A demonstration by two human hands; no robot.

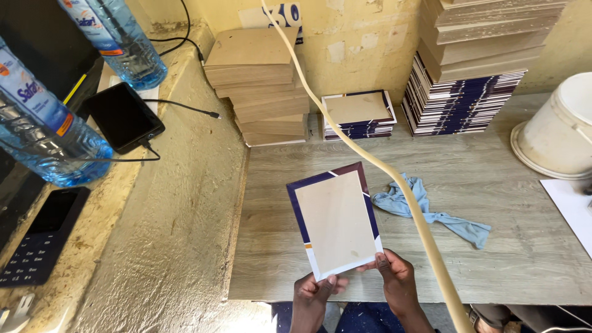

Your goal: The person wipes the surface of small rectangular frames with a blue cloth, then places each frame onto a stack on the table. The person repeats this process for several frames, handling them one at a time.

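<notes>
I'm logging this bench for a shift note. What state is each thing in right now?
Cover board: held up off the table, tilted, plain side facing up.
Left hand: gripping the board's lower edge.
Right hand: pinching the board's lower right corner.
Blue cloth: crumpled on the table.
White bucket: upside down.
Phone: screen dark, cable plugged in.

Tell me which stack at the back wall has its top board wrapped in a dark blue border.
The short stack in the middle, between the plain brown boards and the tall pile. Its top board matches the board in both hands.
</notes>
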